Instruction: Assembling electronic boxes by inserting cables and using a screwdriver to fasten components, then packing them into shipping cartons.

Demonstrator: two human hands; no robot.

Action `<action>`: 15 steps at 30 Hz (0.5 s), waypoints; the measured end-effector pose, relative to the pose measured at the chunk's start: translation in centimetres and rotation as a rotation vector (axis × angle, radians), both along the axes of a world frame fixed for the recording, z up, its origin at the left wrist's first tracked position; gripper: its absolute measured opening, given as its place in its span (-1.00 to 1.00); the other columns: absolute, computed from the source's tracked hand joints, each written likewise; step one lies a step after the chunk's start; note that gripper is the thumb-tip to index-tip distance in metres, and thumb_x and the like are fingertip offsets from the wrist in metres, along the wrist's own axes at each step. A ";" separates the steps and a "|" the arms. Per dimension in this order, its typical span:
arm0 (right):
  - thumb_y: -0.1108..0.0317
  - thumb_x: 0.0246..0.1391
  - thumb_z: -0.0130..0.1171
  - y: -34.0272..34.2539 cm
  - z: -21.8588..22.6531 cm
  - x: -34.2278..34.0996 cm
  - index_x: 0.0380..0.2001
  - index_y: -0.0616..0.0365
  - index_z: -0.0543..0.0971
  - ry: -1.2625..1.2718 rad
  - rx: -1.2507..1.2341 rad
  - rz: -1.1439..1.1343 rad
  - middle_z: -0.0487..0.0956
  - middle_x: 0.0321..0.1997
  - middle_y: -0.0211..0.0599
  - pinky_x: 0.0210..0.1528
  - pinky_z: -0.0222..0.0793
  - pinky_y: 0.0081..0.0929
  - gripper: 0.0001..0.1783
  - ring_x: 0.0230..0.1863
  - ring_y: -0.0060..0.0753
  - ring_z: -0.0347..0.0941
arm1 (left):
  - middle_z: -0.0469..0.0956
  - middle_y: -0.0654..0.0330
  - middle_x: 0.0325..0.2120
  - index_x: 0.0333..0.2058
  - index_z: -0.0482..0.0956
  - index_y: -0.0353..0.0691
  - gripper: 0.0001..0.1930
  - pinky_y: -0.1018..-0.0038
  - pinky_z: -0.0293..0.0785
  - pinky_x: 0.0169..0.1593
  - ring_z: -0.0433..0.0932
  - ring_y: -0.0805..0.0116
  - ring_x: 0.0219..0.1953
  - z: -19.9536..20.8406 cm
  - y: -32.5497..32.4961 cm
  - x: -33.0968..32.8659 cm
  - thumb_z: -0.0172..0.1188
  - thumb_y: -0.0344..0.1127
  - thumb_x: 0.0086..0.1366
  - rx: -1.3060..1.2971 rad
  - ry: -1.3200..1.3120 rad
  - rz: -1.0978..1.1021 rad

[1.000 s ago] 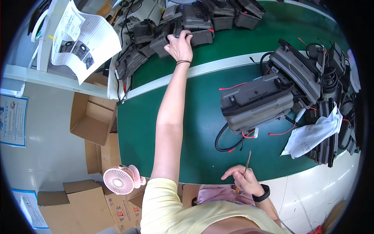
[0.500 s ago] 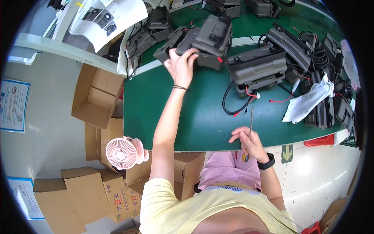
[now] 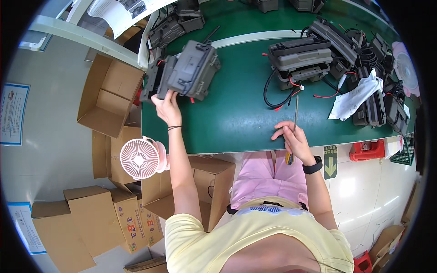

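My left hand (image 3: 168, 109) grips the near lower edge of a dark grey hinged plastic box (image 3: 195, 68) at the left end of the green table. The box stands partly open, with a red-tipped wire sticking out at its near side. Over the table's front edge, my right hand (image 3: 296, 142) is closed round a screwdriver (image 3: 290, 158) with a yellow and dark handle, its thin shaft pointing away from me. Beyond it lies another grey box (image 3: 300, 57) with a black cable loop and red wires.
More grey boxes and cables (image 3: 364, 54) crowd the table's right side, with a white bag (image 3: 357, 98) on them. A pink fan (image 3: 140, 158) is at the table's left front corner. Open cardboard boxes (image 3: 109, 95) stand left and below. A red stool (image 3: 367, 151) is on the floor at right.
My left hand has brought the grey box left and nearer to me, off the table's middle. My right hand keeps the screwdriver in much the same pose. The whole view has shifted slightly.
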State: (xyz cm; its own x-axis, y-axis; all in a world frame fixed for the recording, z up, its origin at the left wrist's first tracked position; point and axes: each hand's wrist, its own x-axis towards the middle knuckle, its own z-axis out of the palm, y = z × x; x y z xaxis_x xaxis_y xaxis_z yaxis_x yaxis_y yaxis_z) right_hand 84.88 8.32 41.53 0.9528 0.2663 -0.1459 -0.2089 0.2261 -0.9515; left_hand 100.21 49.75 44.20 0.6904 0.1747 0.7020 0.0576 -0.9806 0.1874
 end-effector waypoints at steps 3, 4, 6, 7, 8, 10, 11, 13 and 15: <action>0.23 0.47 -0.18 0.2 -0.1 0.0 -0.01 0.19 0.50 -0.013 -0.020 -0.023 0.69 -0.30 -0.28 -0.75 0.03 -0.77 -0.68 -0.79 -0.85 0.12 | 0.42 0.02 -0.11 -0.21 0.71 0.17 -0.80 0.15 0.49 -0.19 0.58 -0.07 -0.21 -0.7 2.4 0.6 0.35 -0.29 0.18 0.053 0.044 0.122; 0.23 0.47 -0.18 0.2 -0.1 0.0 -0.01 0.19 0.50 -0.014 -0.022 -0.026 0.69 -0.30 -0.28 -0.75 0.02 -0.77 -0.68 -0.79 -0.85 0.12 | 0.42 0.02 -0.10 -0.21 0.70 0.16 -0.79 0.15 0.49 -0.19 0.58 -0.08 -0.21 -0.8 2.9 0.9 0.34 -0.32 0.17 0.054 0.054 0.131; 0.24 0.47 -0.18 0.3 -0.1 -0.1 -0.02 0.20 0.50 -0.018 -0.035 -0.041 0.69 -0.31 -0.28 -0.76 0.02 -0.77 -0.68 -0.79 -0.85 0.11 | 0.42 0.03 -0.07 -0.22 0.69 0.14 -0.78 0.15 0.50 -0.18 0.58 -0.08 -0.21 -1.0 3.7 1.7 0.33 -0.36 0.16 0.061 0.058 0.155; 0.24 0.47 -0.18 0.3 0.0 -0.1 -0.02 0.20 0.50 -0.020 -0.027 -0.041 0.69 -0.31 -0.29 -0.76 0.03 -0.77 -0.68 -0.79 -0.85 0.11 | 0.41 0.03 -0.05 -0.22 0.68 0.12 -0.77 0.15 0.51 -0.18 0.58 -0.08 -0.20 -1.1 3.9 2.0 0.32 -0.38 0.16 0.053 0.063 0.165; 0.25 0.47 -0.19 0.4 0.0 -0.1 -0.02 0.20 0.50 -0.021 -0.022 -0.044 0.68 -0.31 -0.29 -0.76 0.03 -0.77 -0.68 -0.79 -0.85 0.11 | 0.41 0.03 -0.04 -0.21 0.67 0.11 -0.77 0.15 0.51 -0.17 0.58 -0.08 -0.19 -1.0 4.1 2.2 0.31 -0.39 0.15 0.047 0.088 0.175; 0.26 0.47 -0.19 0.4 0.0 -0.1 -0.01 0.20 0.50 -0.014 -0.016 -0.047 0.68 -0.32 -0.29 -0.75 0.03 -0.77 -0.68 -0.79 -0.85 0.12 | 0.40 0.04 -0.02 -0.19 0.66 0.10 -0.77 0.15 0.51 -0.16 0.57 -0.08 -0.15 -0.9 4.1 1.9 0.31 -0.38 0.18 0.058 0.066 0.117; 0.26 0.47 -0.19 0.4 0.0 0.0 -0.01 0.20 0.50 -0.010 -0.014 -0.048 0.68 -0.32 -0.29 -0.75 0.03 -0.77 -0.68 -0.79 -0.85 0.12 | 0.39 0.04 -0.01 -0.18 0.65 0.09 -0.77 0.14 0.52 -0.16 0.57 -0.08 -0.14 -0.8 3.9 1.7 0.31 -0.38 0.19 0.068 0.050 0.092; 0.26 0.47 -0.19 0.4 0.0 0.0 -0.01 0.21 0.50 -0.009 -0.013 -0.050 0.68 -0.32 -0.29 -0.75 0.04 -0.78 -0.68 -0.79 -0.85 0.13 | 0.37 0.02 0.01 -0.13 0.62 0.09 -0.80 0.11 0.52 -0.14 0.55 -0.10 -0.08 -0.7 3.3 0.2 0.27 -0.32 0.27 0.012 0.096 0.045; 0.27 0.47 -0.19 0.4 0.0 0.0 -0.01 0.21 0.50 -0.014 -0.012 -0.059 0.68 -0.33 -0.28 -0.75 0.04 -0.78 -0.68 -0.79 -0.85 0.13 | 0.36 0.01 0.02 -0.11 0.61 0.10 -0.81 0.09 0.52 -0.12 0.54 -0.12 -0.07 -0.8 2.1 -1.5 0.25 -0.28 0.31 -0.042 0.117 0.021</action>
